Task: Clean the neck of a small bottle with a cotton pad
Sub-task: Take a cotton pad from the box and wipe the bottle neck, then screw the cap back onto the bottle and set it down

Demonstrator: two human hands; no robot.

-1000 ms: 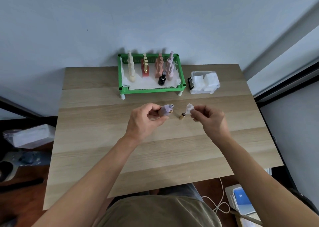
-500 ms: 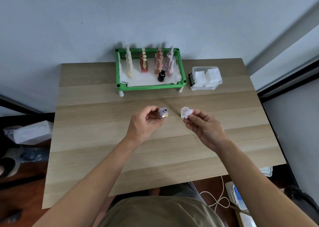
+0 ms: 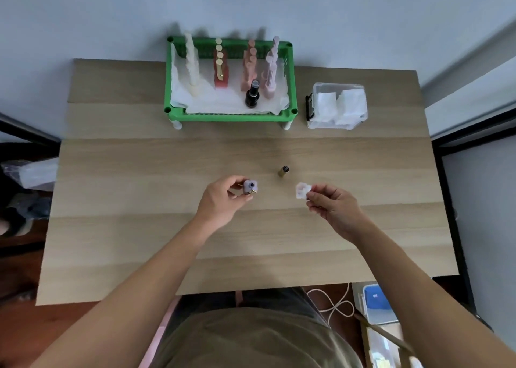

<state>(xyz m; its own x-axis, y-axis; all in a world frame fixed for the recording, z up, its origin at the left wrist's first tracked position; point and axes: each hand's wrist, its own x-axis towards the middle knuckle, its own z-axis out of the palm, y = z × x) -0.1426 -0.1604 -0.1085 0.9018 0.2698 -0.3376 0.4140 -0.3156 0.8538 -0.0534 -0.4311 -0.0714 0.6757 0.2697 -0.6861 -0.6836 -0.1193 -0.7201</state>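
Left hand (image 3: 220, 200) gripped small lilac bottle (image 3: 249, 187) between fingertips, just above wooden bench (image 3: 139, 188), open neck facing up. Right hand (image 3: 332, 205) pinched white cotton pad (image 3: 302, 190) at one edge, pad well apart from bottle. Gold-and-black cap (image 3: 283, 170) lay on bench between hands, slightly beyond them. Green tray (image 3: 231, 114) of bottles sat at far edge; clear box (image 3: 336, 106) of pads just beside it, to right.

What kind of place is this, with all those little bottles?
Probably a home nail-polish desk: a wooden table against a wall, a green rack of polish bottles, and a clear box of cotton pads.
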